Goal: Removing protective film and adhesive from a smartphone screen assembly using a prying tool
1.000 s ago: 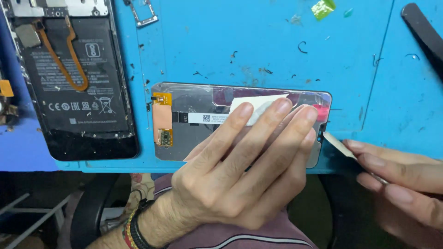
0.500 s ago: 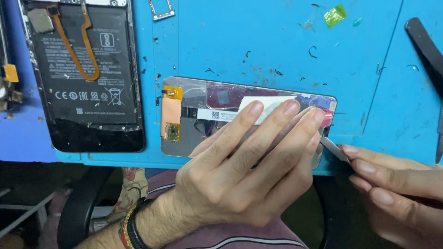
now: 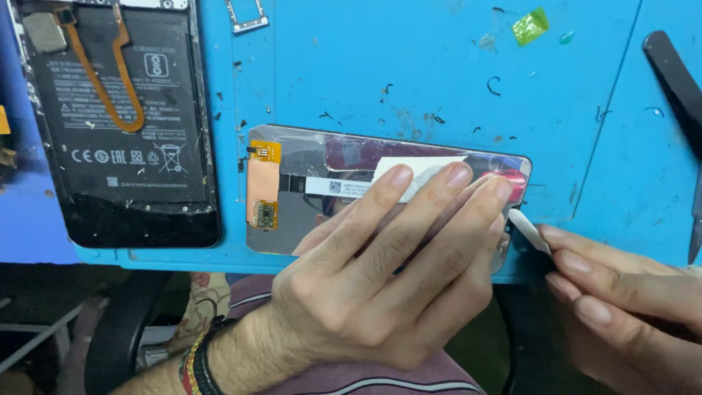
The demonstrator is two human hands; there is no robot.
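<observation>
A: Step rn?

B: Prying. Left hand (image 3: 365,292) lies flat, fingers spread, pressing the screen panel (image 3: 322,190) down on the blue mat (image 3: 439,80); nothing clenched, just weight on it. Right hand (image 3: 621,292) has its grip pinched on a thin white pry tool (image 3: 528,231), tip at the panel's 3 o'clock edge, touching or just beside, can't tell which.

A: Where's the panel?

B: Mid-mat, near the tabletop's front edge, back side up, orange flex at its 9 o'clock end.

A: Next move needs?

B: My guess: tip slid shallow under the edge, low angle, left hand keeping the panel from skating. Force it and the glass may crack.

A: Count?

B: 1 panel, 1 pry tool, 1 opened phone body w/ battery (image 3: 121,124) at 10 o'clock, 1 SIM tray (image 3: 245,16) at 12, 1 dark tool (image 3: 676,73) at 2, 1 green scrap (image 3: 530,25). 2 hands, both the person's own.
</observation>
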